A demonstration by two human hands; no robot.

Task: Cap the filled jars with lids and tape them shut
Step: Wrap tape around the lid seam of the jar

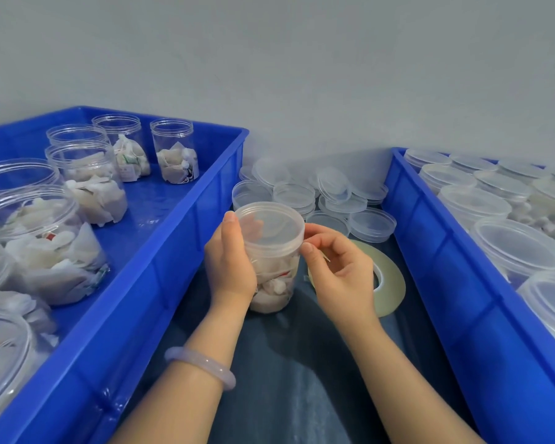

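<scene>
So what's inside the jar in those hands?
Pale sachets with strings fill the jar, under a clear lid. The left hand covers its left side, hiding what lies there.

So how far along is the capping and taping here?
Done: capped jars fill the right crate. In hand: the left hand grips a lidded jar; the right hand pinches what looks like tape at its lid. Left: open filled jars in the left crate.
</scene>
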